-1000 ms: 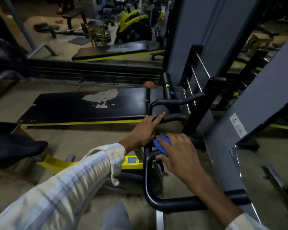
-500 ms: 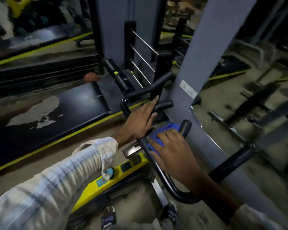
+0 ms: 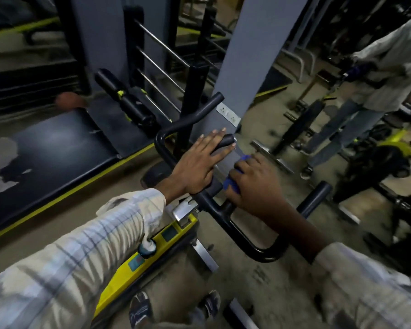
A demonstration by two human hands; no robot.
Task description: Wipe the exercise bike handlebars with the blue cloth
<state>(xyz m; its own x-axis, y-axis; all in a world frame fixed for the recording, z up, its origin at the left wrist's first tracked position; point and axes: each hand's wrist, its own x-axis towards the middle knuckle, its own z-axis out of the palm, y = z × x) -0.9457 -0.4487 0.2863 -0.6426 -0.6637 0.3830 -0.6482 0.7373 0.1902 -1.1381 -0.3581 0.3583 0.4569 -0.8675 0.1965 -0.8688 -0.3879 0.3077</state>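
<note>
While the left hand [image 3: 201, 162] lies flat and unclenched along the short inner bar of the black handlebars [image 3: 233, 230], fingers stretched to its rubber end cap, the right hand [image 3: 254, 186] just beside it is clenched around the blue cloth [image 3: 230, 184]. That cloth is bunched inside the fist and pressed against the neighbouring upright bar, showing only at the fingertips and under the palm. Below the left grip sits the yellow console [image 3: 161, 241], partly hidden by the striped sleeve [image 3: 86, 252]. Beyond both hands rises a grey pillar [image 3: 247, 55].
</note>
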